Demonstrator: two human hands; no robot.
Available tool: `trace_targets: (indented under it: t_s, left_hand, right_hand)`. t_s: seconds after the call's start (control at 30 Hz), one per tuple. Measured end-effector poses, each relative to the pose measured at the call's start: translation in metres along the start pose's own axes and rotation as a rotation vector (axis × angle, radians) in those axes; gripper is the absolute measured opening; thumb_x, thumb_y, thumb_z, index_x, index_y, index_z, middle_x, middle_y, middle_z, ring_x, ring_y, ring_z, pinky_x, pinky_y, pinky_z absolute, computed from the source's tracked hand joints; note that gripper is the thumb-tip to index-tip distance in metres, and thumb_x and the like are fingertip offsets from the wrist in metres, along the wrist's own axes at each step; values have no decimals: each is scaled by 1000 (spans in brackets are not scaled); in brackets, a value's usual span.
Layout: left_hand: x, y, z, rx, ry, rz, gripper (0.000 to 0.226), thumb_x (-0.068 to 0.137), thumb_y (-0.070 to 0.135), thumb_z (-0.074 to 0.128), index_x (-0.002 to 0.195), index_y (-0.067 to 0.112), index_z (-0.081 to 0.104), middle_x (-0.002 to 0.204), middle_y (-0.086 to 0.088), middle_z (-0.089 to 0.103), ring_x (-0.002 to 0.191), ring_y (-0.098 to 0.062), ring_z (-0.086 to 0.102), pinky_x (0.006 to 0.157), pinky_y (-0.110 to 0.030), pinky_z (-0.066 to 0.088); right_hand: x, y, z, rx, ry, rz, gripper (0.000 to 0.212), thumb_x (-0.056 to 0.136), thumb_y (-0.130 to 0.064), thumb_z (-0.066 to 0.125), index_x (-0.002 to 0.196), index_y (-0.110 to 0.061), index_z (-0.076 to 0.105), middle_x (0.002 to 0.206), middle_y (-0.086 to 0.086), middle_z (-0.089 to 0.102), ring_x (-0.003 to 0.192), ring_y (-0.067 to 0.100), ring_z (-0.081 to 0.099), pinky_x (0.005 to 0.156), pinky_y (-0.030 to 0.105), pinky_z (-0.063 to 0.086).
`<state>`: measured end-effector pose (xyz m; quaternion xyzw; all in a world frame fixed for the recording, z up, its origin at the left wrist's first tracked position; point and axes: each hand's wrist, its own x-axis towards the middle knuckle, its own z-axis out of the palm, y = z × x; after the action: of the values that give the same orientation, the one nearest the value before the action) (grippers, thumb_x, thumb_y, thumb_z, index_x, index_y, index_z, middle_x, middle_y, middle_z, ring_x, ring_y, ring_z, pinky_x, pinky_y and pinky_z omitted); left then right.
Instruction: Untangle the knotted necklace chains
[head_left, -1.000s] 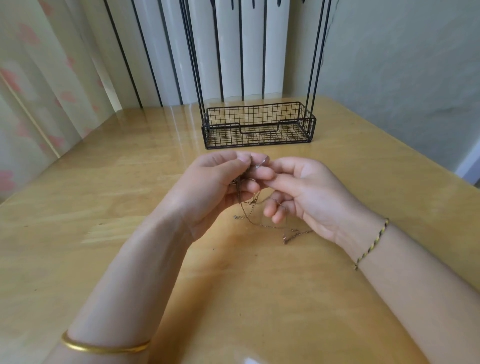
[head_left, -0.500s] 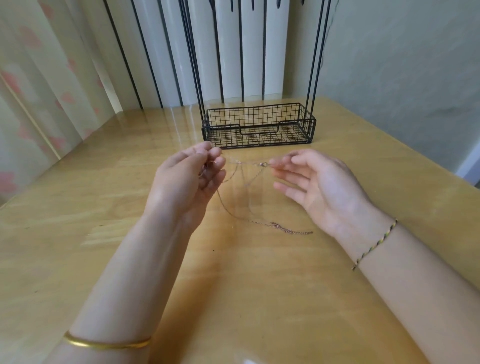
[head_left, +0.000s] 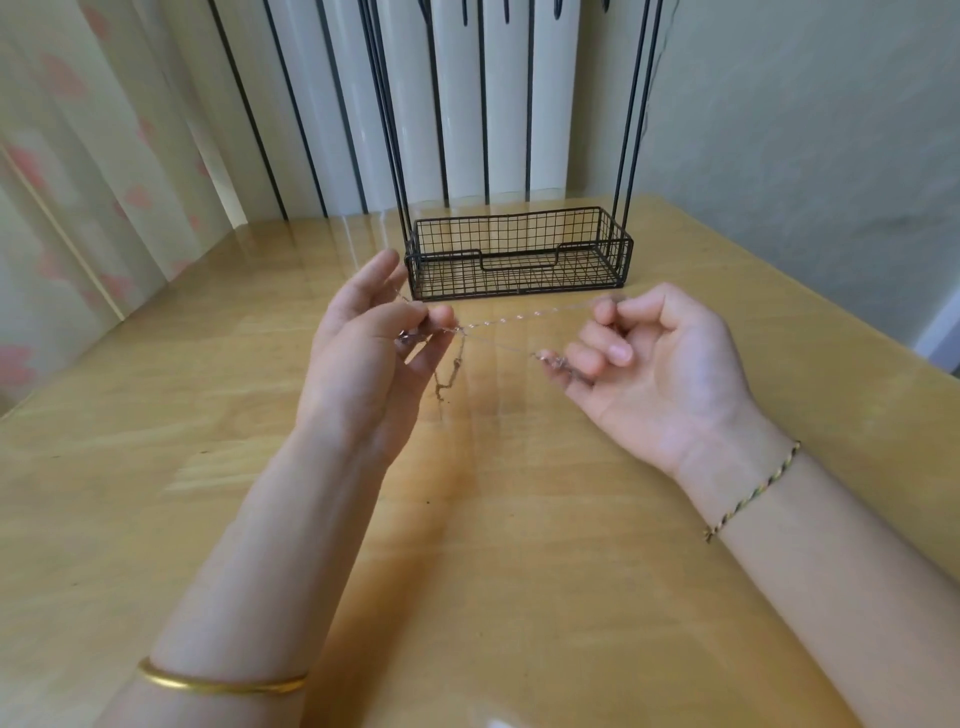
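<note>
Thin necklace chains (head_left: 519, 318) stretch in the air between my two hands above the wooden table (head_left: 519, 545). My left hand (head_left: 363, 358) pinches the chains at its fingertips, where a small tangle sits, and a short end with a clasp (head_left: 449, 374) dangles below it. My right hand (head_left: 660, 358) is palm up with curled fingers, pinching one strand near the thumb while a second strand end lies across its lower fingers. The chains are fine and partly blurred.
A black wire basket (head_left: 519, 260) with tall upright rods stands on the table just beyond my hands. A gold bangle (head_left: 218, 683) is on my left wrist and a braided cord (head_left: 753, 491) on my right. Curtains hang at the left, a wall at the right.
My hands have moved apart from a close huddle, pulling the chains taut between them. My right hand went from open fingers to a curled pinch on the strand.
</note>
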<state>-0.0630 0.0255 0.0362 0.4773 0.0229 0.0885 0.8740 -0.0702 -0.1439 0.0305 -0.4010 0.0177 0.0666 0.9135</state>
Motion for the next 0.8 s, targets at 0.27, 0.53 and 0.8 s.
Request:
trace_targets:
  t_s: [0.27, 0.53, 0.8]
  left_hand:
    - [1, 2, -2, 95, 96, 144, 61, 85, -26, 39, 134, 9, 49, 142, -3, 42, 106, -19, 65, 81, -25, 55]
    - [9, -5, -12, 398, 148, 216, 71, 82, -23, 36, 126, 31, 54, 131, 17, 48, 124, -11, 50, 99, -29, 43]
    - [13, -8, -18, 691, 182, 281, 75, 77, -22, 37, 112, 41, 56, 133, 18, 51, 133, -7, 40, 105, -30, 40]
  right_hand:
    - [3, -1, -4, -711, 141, -12, 16, 82, -17, 55, 67, -13, 58, 42, -6, 25, 36, 11, 18, 54, 27, 34]
    - [10, -4, -6, 18, 243, -116, 21, 92, -9, 50, 70, -9, 51, 38, -5, 25, 29, 7, 15, 48, 19, 49]
    - [12, -5, -14, -376, 504, -262, 19, 97, -11, 37, 80, -17, 42, 62, 5, 58, 31, 8, 19, 31, 15, 15]
